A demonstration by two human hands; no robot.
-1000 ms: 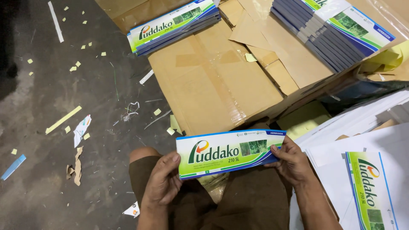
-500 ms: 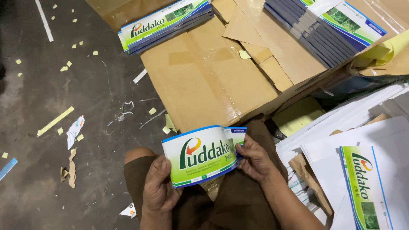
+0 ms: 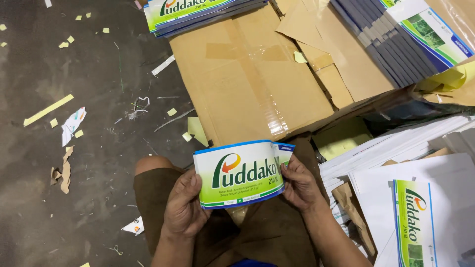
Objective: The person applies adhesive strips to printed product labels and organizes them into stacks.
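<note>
I hold a glossy white, green and blue printed label [image 3: 241, 173] over my lap, folded so its right end curls behind. My left hand [image 3: 183, 207] grips its left edge and lower corner. My right hand [image 3: 298, 184] pinches the folded right edge with thumb on the front. Both hands are closed on the label, just above my knees in brown shorts.
A flattened cardboard box [image 3: 252, 84] lies ahead with a stack of the same labels [image 3: 198, 12] at its far edge. Another label stack [image 3: 396, 39] sits at top right. White sheets and one more label [image 3: 413, 222] lie at right. Paper scraps litter the dark floor [image 3: 74, 123].
The label was held flat and stretched wide between both hands. My right hand has folded its right end back toward the left, so the label now shows about half its width.
</note>
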